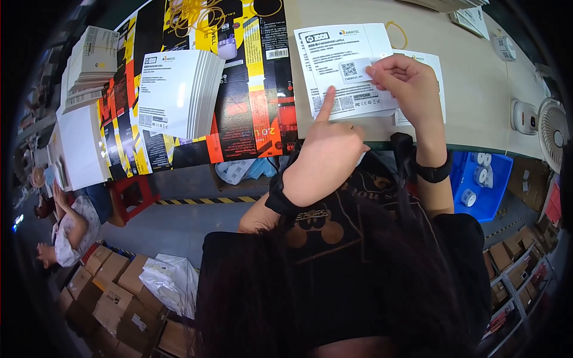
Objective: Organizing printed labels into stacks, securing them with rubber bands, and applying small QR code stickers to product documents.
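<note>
A white printed sheet [325, 59] lies on the table in front of me, on top of other white sheets. Between thumb and forefinger, my right hand [409, 83] pinches the edge of a small QR-code sticker [354, 70], which lies over the sheet's middle. My left hand [328, 158] rests its stretched index finger on the sheet, left of the sticker. Its other fingers are curled under, and a pale edge shows beside them; what they hold is hidden.
A fanned stack of printed white sheets [173, 95] stands on colourful flattened packaging [250, 113], with yellow rubber bands [194, 15] behind. More stacks [92, 59] sit far left. At right are a small fan [554, 128], a label roll [504, 48] and a blue bin [486, 185] below.
</note>
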The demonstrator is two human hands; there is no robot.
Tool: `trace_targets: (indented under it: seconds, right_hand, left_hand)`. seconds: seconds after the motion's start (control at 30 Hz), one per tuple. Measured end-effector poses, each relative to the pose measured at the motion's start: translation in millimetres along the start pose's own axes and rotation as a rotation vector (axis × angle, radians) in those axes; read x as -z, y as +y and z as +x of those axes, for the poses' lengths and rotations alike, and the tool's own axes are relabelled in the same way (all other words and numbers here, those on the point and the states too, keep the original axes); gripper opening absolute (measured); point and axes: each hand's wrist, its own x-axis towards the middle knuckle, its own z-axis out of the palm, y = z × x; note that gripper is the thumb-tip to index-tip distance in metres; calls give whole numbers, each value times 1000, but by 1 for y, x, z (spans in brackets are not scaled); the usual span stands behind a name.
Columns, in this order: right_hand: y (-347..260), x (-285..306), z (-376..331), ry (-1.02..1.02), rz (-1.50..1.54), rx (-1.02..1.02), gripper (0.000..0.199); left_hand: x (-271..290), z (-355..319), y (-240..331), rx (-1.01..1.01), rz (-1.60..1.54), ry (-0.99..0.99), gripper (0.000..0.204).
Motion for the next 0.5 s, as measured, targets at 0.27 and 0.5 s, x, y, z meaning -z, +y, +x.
trace_targets:
  seconds: [0.27, 0.5]
  right_hand:
    - [6, -2, 0, 20, -46, 5, 13]
    - [-5, -17, -4, 139, -702, 230, 31]
  left_hand:
    - [1, 0, 0, 4, -26, 1, 18]
    - [-1, 0, -2, 3, -25, 0, 17]
